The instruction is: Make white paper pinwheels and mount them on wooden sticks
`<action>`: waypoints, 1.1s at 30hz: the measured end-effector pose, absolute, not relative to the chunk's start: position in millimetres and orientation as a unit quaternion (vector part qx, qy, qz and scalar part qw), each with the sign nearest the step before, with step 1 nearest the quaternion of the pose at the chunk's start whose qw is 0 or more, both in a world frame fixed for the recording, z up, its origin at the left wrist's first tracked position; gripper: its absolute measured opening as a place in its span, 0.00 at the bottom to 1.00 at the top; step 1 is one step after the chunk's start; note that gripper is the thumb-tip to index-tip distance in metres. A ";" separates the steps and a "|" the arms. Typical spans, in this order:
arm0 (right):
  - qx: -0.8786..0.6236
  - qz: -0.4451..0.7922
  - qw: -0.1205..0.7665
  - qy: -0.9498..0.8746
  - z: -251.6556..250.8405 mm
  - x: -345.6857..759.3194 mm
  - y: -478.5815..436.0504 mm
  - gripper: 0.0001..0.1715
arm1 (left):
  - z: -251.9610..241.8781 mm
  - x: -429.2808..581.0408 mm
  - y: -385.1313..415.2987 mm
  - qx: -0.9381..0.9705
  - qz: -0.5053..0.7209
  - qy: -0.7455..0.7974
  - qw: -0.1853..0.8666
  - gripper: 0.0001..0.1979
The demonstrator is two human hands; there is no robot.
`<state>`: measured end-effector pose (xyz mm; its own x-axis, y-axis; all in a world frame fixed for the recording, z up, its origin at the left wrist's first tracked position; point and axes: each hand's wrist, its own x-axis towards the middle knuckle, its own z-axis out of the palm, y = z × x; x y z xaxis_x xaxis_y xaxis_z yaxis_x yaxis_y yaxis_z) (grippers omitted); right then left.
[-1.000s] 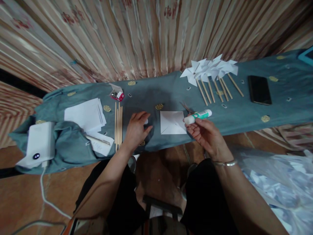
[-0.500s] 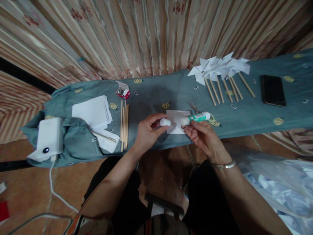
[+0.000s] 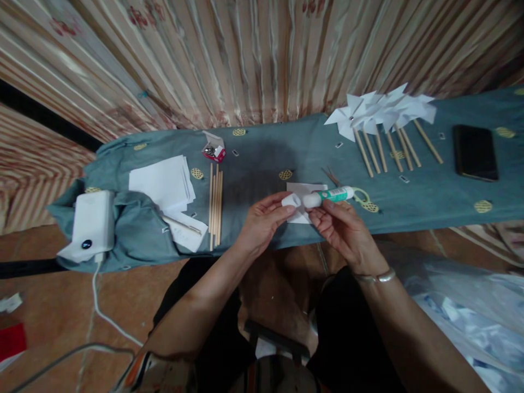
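Between the fingertips of my left hand (image 3: 266,221) is the white glue stick cap (image 3: 290,202), its hollow end turned to the right. My right hand (image 3: 347,229) grips a green and white glue stick (image 3: 333,195), lying nearly level with its white end facing the cap. A small gap separates the two. Beneath both hands a square of white paper (image 3: 303,216) lies on the cloth, partly covered by them. Just behind the glue stick rests a pair of scissors (image 3: 360,195) with a pale green handle, partly hidden.
Several white paper pinwheels (image 3: 382,112) on wooden sticks lie at the back right, beside a black phone (image 3: 475,153). Leftward are loose wooden sticks (image 3: 215,207), a small red box of metal pieces (image 3: 213,153), stacked paper (image 3: 159,183), a pen (image 3: 182,224) and a white power bank (image 3: 94,218).
My left hand has brought the cap rightward, nearer the glue stick, and turned its hollow end toward it. The whole view has shifted slightly.
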<state>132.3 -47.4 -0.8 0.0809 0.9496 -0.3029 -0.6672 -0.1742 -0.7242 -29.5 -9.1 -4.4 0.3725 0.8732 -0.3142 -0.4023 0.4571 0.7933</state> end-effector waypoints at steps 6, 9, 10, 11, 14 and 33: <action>-0.413 0.639 0.624 -0.176 2.6 126.6 -47.0 0.13 | -7.2 -28.4 -11.1 0.336 0.424 0.381 0.750 0.20; -0.429 0.626 0.621 -0.194 1.2 127.5 -47.3 0.14 | -8.8 -27.7 -11.6 0.358 0.424 0.388 0.736 0.21; -0.436 0.621 0.621 -0.199 0.6 128.0 -47.5 0.14 | -9.3 -27.6 -11.6 0.366 0.425 0.390 0.730 0.21; -0.442 0.615 0.619 -0.206 0.1 128.4 -47.7 0.14 | -9.6 -27.5 -11.7 0.374 0.426 0.392 0.724 0.21; -0.458 0.601 0.615 -0.227 0.4 128.6 -47.7 0.14 | -9.2 -27.5 -11.7 0.399 0.429 0.395 0.708 0.21; -0.470 0.596 0.609 -0.231 -1.9 116.4 -49.6 0.14 | -7.6 -29.8 -13.4 0.569 0.449 0.398 0.562 0.13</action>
